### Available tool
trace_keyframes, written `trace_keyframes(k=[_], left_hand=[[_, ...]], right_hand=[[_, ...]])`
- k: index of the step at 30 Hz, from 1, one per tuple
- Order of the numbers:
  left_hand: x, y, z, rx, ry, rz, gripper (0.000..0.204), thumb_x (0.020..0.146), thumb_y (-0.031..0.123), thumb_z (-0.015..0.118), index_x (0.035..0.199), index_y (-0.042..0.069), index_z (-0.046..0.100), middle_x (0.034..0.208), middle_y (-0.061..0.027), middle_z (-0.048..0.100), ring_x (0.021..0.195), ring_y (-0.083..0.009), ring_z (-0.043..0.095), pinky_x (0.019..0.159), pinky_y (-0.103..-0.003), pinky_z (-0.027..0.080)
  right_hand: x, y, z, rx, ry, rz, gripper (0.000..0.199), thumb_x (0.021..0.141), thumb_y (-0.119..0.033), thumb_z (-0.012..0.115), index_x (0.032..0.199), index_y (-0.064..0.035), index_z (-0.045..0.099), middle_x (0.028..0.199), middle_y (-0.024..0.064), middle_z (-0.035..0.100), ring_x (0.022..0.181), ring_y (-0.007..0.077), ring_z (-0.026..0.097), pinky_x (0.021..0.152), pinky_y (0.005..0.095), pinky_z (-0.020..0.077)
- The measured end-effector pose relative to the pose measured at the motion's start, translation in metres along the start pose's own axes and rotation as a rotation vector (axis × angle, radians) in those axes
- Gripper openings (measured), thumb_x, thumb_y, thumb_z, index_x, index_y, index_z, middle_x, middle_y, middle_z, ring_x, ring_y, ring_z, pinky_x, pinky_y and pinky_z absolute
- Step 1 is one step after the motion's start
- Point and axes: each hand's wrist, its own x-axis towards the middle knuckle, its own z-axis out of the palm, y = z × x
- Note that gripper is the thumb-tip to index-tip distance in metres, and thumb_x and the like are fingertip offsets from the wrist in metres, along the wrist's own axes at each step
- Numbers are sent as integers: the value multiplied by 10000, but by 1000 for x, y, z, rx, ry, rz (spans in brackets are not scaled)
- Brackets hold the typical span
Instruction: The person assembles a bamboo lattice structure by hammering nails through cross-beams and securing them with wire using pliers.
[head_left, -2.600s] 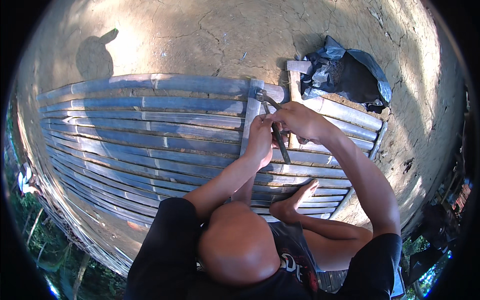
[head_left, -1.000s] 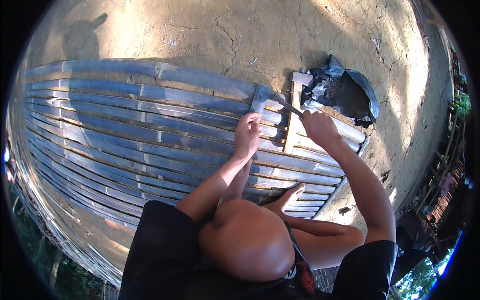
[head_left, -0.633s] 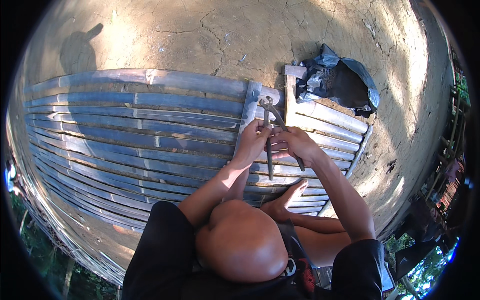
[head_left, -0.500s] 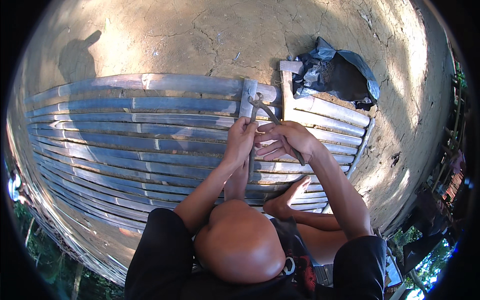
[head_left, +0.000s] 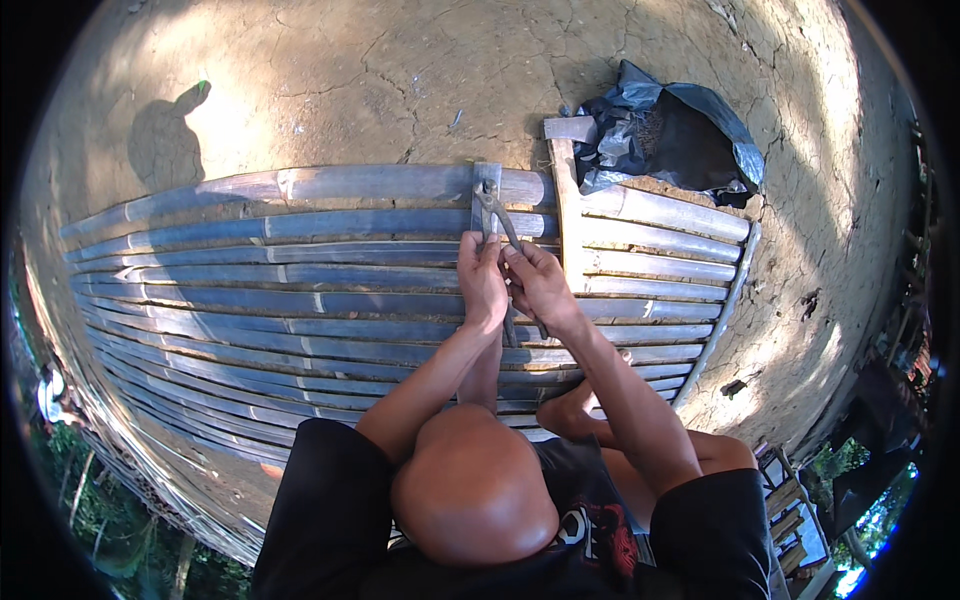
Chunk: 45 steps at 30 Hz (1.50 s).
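Observation:
A pair of dark metal pincers [head_left: 503,213] is held by both of my hands over a bamboo slat platform [head_left: 370,302]. My left hand [head_left: 483,282] is closed on the left handle, thumb pointing toward the jaws. My right hand [head_left: 540,285] is wrapped round the other handle, just beside the left. The pincers' jaws point away from me, over a flat grey strip [head_left: 487,172] lying across the far slats. Whether the jaws grip that strip I cannot tell. The handle ends show partly below my hands.
Right of the pincers lies a tool with a pale wooden handle [head_left: 567,215] and a grey head. Beyond it, an open black plastic bag [head_left: 690,140] holding dark material sits on cracked bare ground [head_left: 330,90]. My bent knee [head_left: 475,490] rises close below my forearms.
The handles have come together from wide apart. My right hand has moved left and its spread fingers have closed round its handle.

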Motion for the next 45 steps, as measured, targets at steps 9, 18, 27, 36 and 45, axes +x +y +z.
trace_keyframes(k=[9,18,27,36,45], left_hand=[[-1,-7,-2,-73,48,23,152,966,92,650,843,49,571,786,26,539,739,-60,464,651,-238,390],[-2,-10,-12,-25,39,-75,158,971,90,650,838,37,582,784,38,544,734,-50,439,677,-233,376],[-4,-5,-9,38,73,-79,186,994,152,626,850,46,574,753,39,498,738,-59,420,694,-255,370],[-4,24,0,102,-35,-247,214,997,191,604,841,49,563,725,-48,592,462,-107,505,300,-271,352],[-8,39,-5,82,-77,-317,237,1017,187,563,821,59,526,525,10,476,296,-56,361,218,-246,250]], right_hand=[[7,52,15,131,185,-31,262,1045,-321,554,988,-69,599,768,-12,600,617,43,521,532,228,433],[-9,22,-10,-100,45,68,281,1053,-255,514,1109,17,556,992,111,648,748,170,671,654,301,594],[-3,4,-18,-71,-41,157,349,1054,-280,484,1129,57,537,952,183,646,760,278,706,646,376,631],[1,12,-10,11,-101,42,470,1056,-444,460,990,-8,621,626,36,565,507,102,486,472,269,401],[-9,14,0,397,-143,239,468,1070,-442,416,995,-20,603,717,81,642,567,167,642,480,284,545]])
